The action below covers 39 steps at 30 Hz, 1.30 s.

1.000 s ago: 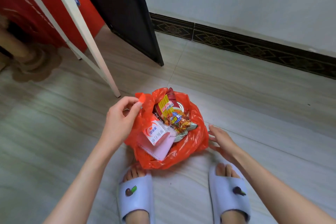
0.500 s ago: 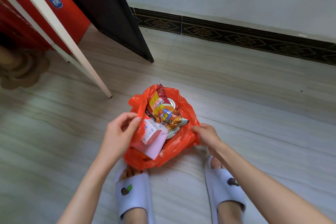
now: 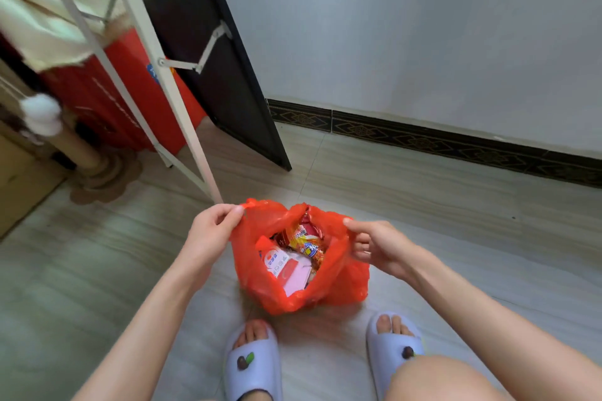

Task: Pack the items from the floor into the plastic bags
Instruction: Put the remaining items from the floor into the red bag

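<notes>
Red plastic bag (image 3: 294, 286): on the floor (image 3: 456, 221) directly ahead of my feet, between my two hands and slightly below them; its bottom looks to rest on the floor, though I cannot rule out a slight lift.

Bag mouth: open upward, its long axis running left to right from one hand to the other.

Left hand (image 3: 208, 234): pinching the left handle of the bag between thumb and fingertips.

Right hand (image 3: 379, 246): thumb and fingers closed on the right rim of the bag.

Contents: white-and-pink packet (image 3: 286, 268) toward the near side; yellow-and-red snack packet (image 3: 304, 239) behind it, toward the wall.

Reach: both hands equally near, one at each end of the mouth. My judgement: the next move turns on drawing the two held edges toward each other above the contents.

Loose items on floor: none in view.
</notes>
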Motion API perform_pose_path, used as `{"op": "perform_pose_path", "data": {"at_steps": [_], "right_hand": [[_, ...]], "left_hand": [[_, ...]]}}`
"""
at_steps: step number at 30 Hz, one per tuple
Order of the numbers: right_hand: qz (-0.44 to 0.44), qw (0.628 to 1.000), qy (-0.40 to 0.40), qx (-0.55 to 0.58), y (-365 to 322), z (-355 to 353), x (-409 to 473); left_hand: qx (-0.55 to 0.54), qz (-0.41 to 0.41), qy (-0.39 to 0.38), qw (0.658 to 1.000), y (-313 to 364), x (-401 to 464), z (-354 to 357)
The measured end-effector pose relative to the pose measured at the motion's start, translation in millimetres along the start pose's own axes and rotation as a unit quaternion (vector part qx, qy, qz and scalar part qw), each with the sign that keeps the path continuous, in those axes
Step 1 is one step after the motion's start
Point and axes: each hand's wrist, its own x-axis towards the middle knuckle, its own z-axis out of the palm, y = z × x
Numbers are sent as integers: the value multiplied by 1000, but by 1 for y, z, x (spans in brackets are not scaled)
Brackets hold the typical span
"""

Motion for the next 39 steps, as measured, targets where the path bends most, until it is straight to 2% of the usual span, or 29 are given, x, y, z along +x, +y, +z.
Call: {"op": "perform_pose_path", "data": {"at_steps": [6,8,12,14,17,18,19,20,21,23,25,28,32,34,37,39], "right_hand": [[-72,993,15,-91,-33,8,-52],[-85,990,42,-100,-36,2,-63],[-75,970,78,-220,-32,-11,-70],[-74,939,93,-323,-27,-17,-68],[-76,836,159,-519,-22,-29,-59],[-82,820,178,-537,-20,-32,-53],[-90,825,190,-525,-19,-36,-45],[-96,848,192,-484,-19,-39,-34],[-99,889,180,-410,-21,-41,-23],[-79,967,109,-217,-22,-41,-3],[-43,994,49,-85,-25,-41,10],[-4,999,39,-35,-35,-35,2],[43,998,35,8,-74,-2,-52],[58,997,41,-28,-99,19,-79],[45,988,60,-133,-152,48,-117],[37,984,64,-159,-191,66,-145]], "left_hand": [[-55,-12,-14,998,22,-39,-18],[-35,-8,-32,999,21,-54,-26],[-13,-11,-58,998,10,-65,-36],[-25,-15,-57,998,4,-60,-35],[-51,-51,-46,996,-9,-49,-28],[-63,-67,-44,995,-12,-43,-26],[-73,-82,-41,993,-15,-35,-24],[-81,-98,-34,991,-21,-24,-23],[-86,-113,-24,990,-27,-13,-21],[-96,-139,-12,986,-36,8,-18],[-103,-171,-9,980,-37,23,-14],[-90,-217,4,972,-17,21,-13],[-77,-288,18,954,32,-5,-36],[-69,-301,29,951,61,-22,-49],[-48,-285,15,957,120,-40,-62],[-47,-274,11,961,167,-50,-73]]}}
